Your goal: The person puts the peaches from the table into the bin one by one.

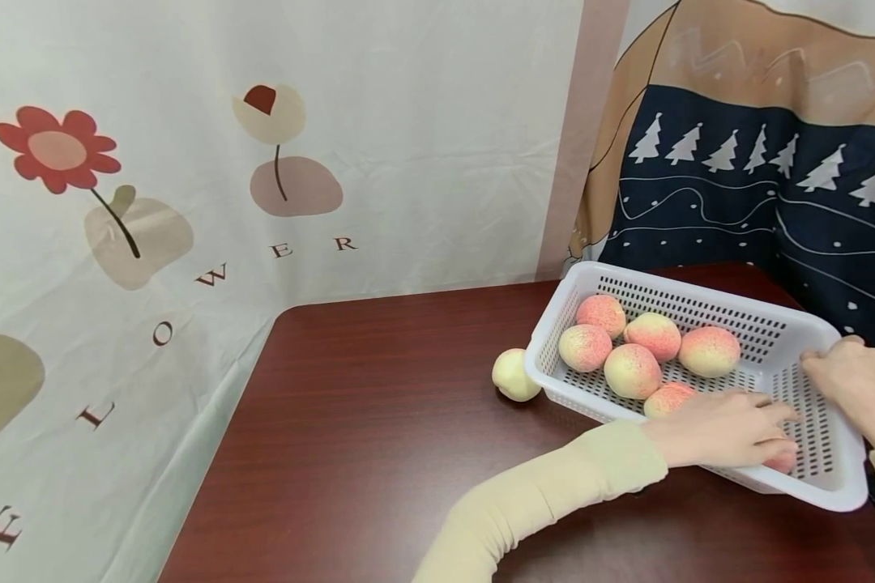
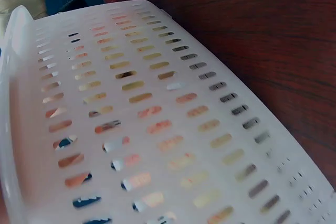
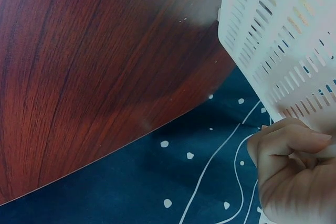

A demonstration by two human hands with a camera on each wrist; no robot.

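Observation:
A white slotted plastic basket (image 1: 795, 324) stands on the right part of the table, holding several pink-and-yellow peaches (image 1: 710, 351). My left hand (image 1: 729, 425) reaches over the basket's near rim, its fingers bent over a peach (image 1: 780, 457) in the near right corner, which they partly hide. At the basket's right end, my right hand (image 1: 856, 385) grips the rim; its curled fingers also show beside the basket's slotted wall (image 3: 294, 72) in the right wrist view. The left wrist view shows the basket's long side (image 2: 152, 93), with peach colours behind the slots.
A pale yellow peach (image 1: 516, 375) lies on the table just outside the basket's left end. The dark red wooden table (image 1: 379, 421) meets a white flower-print cloth (image 1: 437, 162) behind and a navy tree-print cloth (image 1: 736, 194) at the right.

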